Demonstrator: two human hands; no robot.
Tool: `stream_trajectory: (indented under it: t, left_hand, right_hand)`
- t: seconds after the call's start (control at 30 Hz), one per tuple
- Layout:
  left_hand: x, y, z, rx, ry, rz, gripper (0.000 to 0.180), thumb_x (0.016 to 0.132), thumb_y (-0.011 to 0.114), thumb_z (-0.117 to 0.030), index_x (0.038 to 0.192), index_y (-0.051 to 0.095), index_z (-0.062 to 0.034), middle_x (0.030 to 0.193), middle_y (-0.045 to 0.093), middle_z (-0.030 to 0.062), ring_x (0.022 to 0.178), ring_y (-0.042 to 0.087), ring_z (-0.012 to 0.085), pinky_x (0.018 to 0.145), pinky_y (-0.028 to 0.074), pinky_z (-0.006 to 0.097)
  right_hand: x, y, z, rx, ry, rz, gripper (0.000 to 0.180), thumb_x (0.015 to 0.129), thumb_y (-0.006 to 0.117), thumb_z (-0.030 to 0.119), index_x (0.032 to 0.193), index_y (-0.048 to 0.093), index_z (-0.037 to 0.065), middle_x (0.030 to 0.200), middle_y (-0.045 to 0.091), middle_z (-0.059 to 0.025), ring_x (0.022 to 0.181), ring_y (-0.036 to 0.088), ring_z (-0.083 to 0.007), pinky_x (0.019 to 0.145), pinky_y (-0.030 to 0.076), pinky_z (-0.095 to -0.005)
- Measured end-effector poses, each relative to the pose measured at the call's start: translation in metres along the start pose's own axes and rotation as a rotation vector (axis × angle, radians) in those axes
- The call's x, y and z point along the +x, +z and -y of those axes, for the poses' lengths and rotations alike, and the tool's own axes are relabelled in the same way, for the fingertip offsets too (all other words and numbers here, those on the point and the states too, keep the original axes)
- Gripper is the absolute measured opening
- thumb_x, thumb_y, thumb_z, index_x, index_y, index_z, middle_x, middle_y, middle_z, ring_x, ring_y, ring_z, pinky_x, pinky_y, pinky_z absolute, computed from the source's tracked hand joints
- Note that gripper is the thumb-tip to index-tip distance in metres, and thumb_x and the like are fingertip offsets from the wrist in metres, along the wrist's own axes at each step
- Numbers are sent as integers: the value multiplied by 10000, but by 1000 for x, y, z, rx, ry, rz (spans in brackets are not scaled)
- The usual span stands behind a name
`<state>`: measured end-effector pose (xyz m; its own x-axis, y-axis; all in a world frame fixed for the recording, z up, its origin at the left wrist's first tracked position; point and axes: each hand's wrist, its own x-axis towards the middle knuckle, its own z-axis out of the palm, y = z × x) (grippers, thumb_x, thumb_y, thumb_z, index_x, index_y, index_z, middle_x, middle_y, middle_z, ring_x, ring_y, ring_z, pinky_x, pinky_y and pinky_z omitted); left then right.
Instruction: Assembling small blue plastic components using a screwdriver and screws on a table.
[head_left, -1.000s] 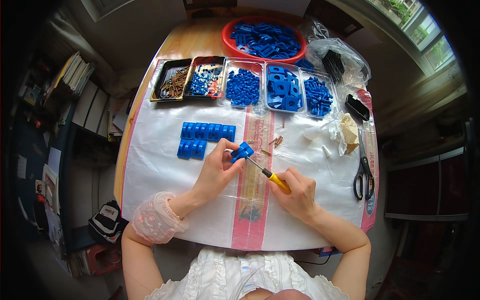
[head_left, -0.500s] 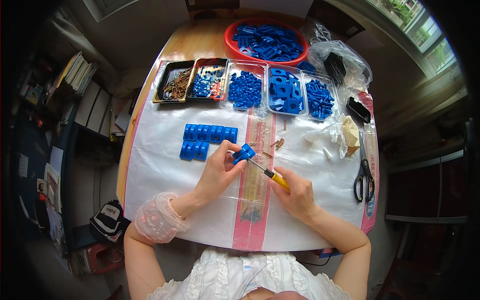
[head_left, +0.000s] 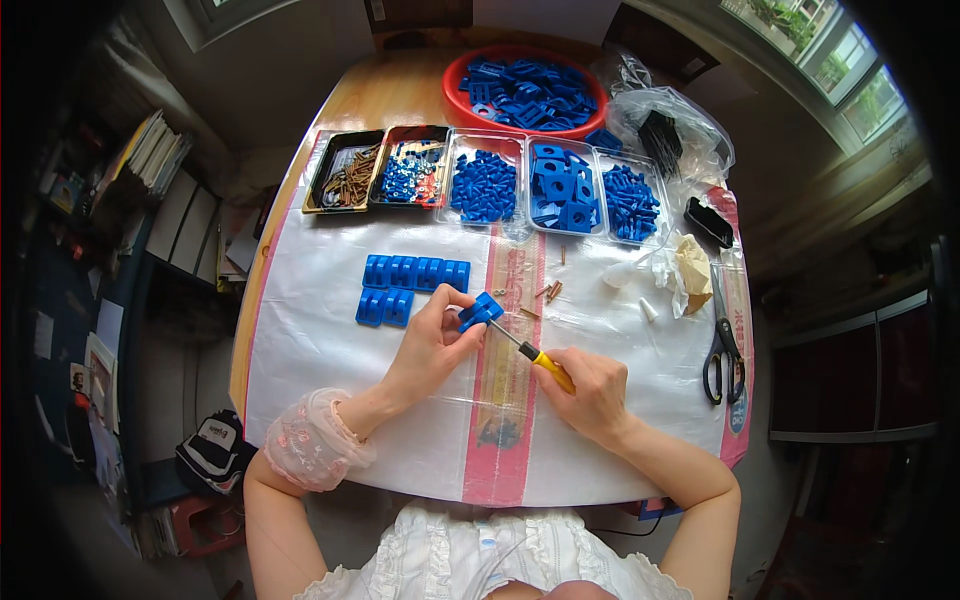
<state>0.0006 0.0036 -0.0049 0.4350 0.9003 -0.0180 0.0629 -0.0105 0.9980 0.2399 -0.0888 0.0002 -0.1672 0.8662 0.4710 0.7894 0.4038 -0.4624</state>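
Note:
Between the thumb and fingers of my left hand (head_left: 437, 335) is a blue plastic bracket (head_left: 481, 312), held a little above the table. My right hand (head_left: 587, 391) grips a screwdriver (head_left: 553, 371) with a yellow and black handle. Its metal shaft slants up to the left, and the tip meets the near right side of the bracket; the exact contact point is too small to make out. Left of the bracket, two rows of similar blue brackets (head_left: 416, 272) lie on the white sheet. Several small brass-coloured screws (head_left: 552, 291) are scattered just beyond the screwdriver.
Across the back stand trays of screws (head_left: 353, 180), small metal and blue bits (head_left: 412, 172), and blue plastic parts (head_left: 484, 186). Behind them is a red basin (head_left: 455, 99) heaped with blue pieces. Black scissors (head_left: 722, 360) and crumpled paper (head_left: 692, 268) lie at the right.
The view has shifted slightly. My left hand still holds the bracket, and my right hand has turned a little around the screwdriver handle, the tip staying at the bracket.

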Motion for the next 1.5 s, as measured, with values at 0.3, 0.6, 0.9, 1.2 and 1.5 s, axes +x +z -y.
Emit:
stream_trajectory:
  t: [0.3,0.6,0.9,1.2,1.5]
  left_hand:
    - [0,1,4,15,18,-8,225,1015,674,-18,1175,517,-1,918,689,69,827,704,89,698,564,227]
    - [-2,-1,-4,24,-38,42,254,1014,665,19,1203,503,-28,1018,662,36,882,654,56,790,574,208]
    - [1,0,2,-11,-16,51,249,1014,668,12,1195,501,-25,1043,663,51,920,664,64,795,571,225]
    - [-2,4,3,-70,11,23,258,1011,681,1,1202,508,-21,948,696,46,858,683,53,721,532,195]
    - [0,1,0,-184,-8,-7,110,1096,592,-103,1151,545,-20,1011,693,34,917,695,75,851,618,245]
  right_hand:
    - [1,-1,0,44,24,45,234,937,765,127,1146,687,54,722,691,-103,564,654,-274,533,493,-383]
    - [-1,0,0,56,56,60,320,894,793,130,1178,652,91,689,669,-102,559,657,-287,526,482,-397]
    - [0,-2,0,64,59,61,299,890,789,118,1138,624,93,686,665,-98,556,654,-286,523,474,-403]
    - [0,-4,2,59,65,73,307,855,802,118,1121,655,72,745,708,-98,597,690,-278,539,511,-389]
    - [1,-4,2,55,40,52,324,841,810,104,1126,660,68,775,709,-85,614,698,-262,544,516,-376]
